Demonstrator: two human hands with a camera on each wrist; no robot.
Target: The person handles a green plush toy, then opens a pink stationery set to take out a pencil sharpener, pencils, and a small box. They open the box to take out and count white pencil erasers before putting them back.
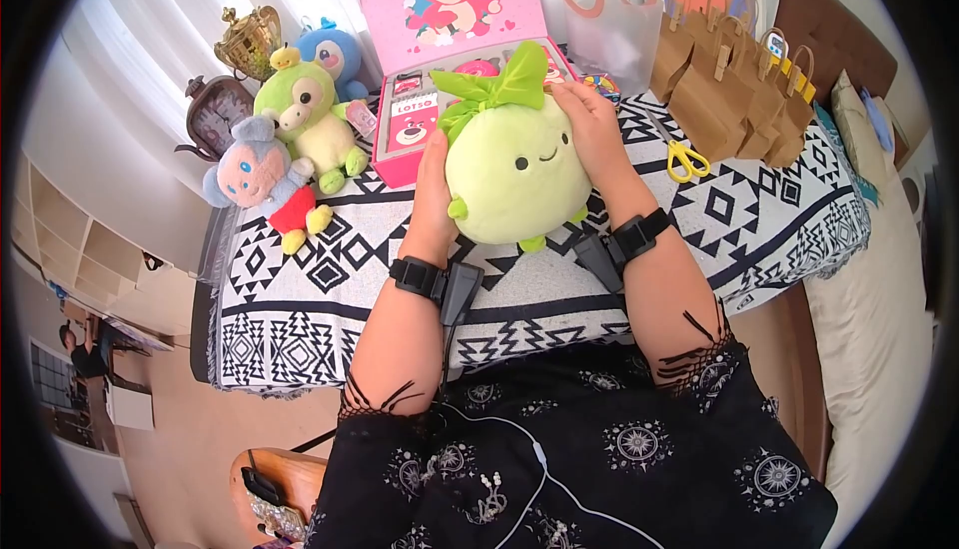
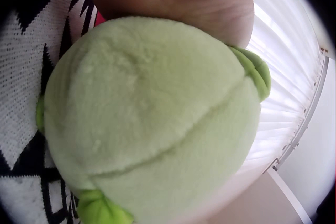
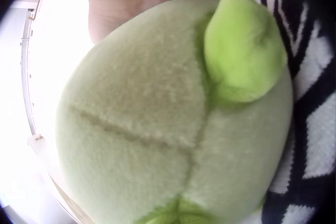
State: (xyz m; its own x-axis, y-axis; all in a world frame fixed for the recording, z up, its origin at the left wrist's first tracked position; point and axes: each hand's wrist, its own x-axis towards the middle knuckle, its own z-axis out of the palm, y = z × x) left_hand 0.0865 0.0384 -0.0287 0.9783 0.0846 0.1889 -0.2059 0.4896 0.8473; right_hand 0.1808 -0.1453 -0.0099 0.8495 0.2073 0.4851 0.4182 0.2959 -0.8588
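A round pale green plush toy (image 1: 519, 174) with a small smiling face and bright green leaves (image 1: 494, 94) on top is held up between both hands, over the patterned cloth. My left hand (image 1: 433, 194) grips its left side, the thumb showing along the edge and the other fingers hidden behind it. On the opposite side my right hand (image 1: 597, 139) holds it near the top, fingers beside the leaves. In the left wrist view the plush body (image 2: 152, 108) fills most of the picture below the palm. The right wrist view shows its side with a green stub (image 3: 244, 48).
Behind the toy stands an open pink box (image 1: 405, 164) with a bear on its lid. Several plush toys (image 1: 310, 119) and a gold trophy (image 1: 250, 39) sit at the left. Brown paper bags (image 1: 734, 89), yellow-handled scissors (image 1: 687, 161) and a translucent bag (image 1: 614, 49) are at the right.
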